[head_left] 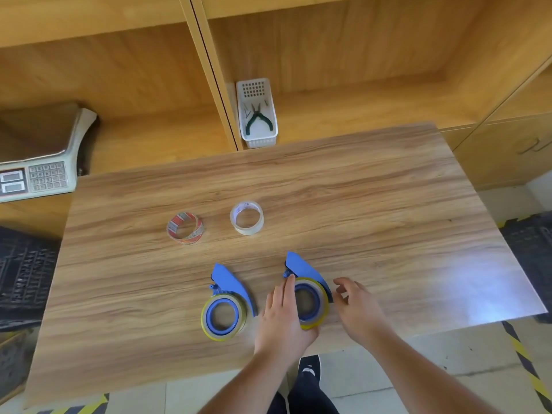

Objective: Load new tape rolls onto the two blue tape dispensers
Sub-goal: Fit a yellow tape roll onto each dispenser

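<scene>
Two blue tape dispensers lie near the table's front edge. The left dispenser (230, 289) carries a yellowish tape roll (222, 316) around its hub and nothing touches it. The right dispenser (304, 268) also holds a yellowish roll (310, 303). My left hand (282, 318) grips that roll from its left side, fingers laid along it and the thumb under its near edge. My right hand (357, 306) hovers just right of the roll, fingers curled and apart, the fingertips close to the dispenser's edge. Farther back lie an empty red-and-white printed core (185, 228) and an empty white core (247, 218).
The wooden table (373, 210) stands against wooden shelving. A white basket (257, 115) with green-handled pliers sits on the shelf behind. A weighing scale (38, 162) is at the left. Dark crates stand on the floor at both sides. My shoe shows below the table's front edge.
</scene>
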Action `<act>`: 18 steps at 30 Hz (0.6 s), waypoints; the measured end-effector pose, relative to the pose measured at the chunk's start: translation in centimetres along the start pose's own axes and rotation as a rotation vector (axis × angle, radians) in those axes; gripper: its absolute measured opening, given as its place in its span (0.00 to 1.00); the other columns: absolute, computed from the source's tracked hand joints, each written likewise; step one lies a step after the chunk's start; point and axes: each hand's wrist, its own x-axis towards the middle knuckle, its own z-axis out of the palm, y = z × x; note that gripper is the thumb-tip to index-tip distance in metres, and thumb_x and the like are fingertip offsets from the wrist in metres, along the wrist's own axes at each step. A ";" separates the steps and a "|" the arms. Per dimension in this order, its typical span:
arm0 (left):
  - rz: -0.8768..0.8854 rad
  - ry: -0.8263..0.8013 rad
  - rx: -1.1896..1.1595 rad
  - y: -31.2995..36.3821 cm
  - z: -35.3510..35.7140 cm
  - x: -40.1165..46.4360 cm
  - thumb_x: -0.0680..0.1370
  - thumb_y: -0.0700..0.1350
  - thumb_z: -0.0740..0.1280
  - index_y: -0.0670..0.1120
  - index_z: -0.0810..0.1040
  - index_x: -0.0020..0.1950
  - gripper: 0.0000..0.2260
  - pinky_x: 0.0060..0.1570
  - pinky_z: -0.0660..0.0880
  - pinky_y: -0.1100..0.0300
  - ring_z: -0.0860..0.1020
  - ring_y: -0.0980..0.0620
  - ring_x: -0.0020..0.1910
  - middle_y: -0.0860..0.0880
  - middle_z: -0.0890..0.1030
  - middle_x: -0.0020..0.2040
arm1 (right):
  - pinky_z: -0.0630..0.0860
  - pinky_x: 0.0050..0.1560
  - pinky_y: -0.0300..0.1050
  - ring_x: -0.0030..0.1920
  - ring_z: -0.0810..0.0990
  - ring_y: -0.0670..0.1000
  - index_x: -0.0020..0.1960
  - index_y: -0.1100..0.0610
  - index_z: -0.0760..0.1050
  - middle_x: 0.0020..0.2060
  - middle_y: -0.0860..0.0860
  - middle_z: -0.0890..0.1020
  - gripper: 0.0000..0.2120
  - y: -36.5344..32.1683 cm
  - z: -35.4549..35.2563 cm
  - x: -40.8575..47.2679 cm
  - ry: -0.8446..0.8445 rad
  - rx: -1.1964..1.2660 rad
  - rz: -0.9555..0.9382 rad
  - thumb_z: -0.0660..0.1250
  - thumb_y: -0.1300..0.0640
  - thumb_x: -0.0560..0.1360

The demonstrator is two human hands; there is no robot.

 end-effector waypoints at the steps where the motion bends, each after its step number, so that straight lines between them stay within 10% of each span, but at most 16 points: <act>1: -0.001 -0.001 0.001 0.1 0.1 0.1 0.71 0.60 0.73 0.51 0.48 0.83 0.49 0.75 0.63 0.57 0.61 0.51 0.77 0.55 0.60 0.78 | 0.74 0.56 0.45 0.56 0.79 0.52 0.72 0.52 0.73 0.63 0.51 0.78 0.18 0.1 0.0 0.1 -0.009 0.000 -0.004 0.61 0.54 0.82; 18: -0.062 -0.048 0.009 -1.3 2.2 1.1 0.73 0.55 0.76 0.51 0.46 0.83 0.49 0.79 0.62 0.53 0.58 0.51 0.80 0.54 0.56 0.81 | 0.75 0.52 0.43 0.52 0.79 0.48 0.71 0.50 0.73 0.60 0.47 0.79 0.17 0.5 0.7 0.5 -0.060 -0.010 -0.039 0.61 0.53 0.82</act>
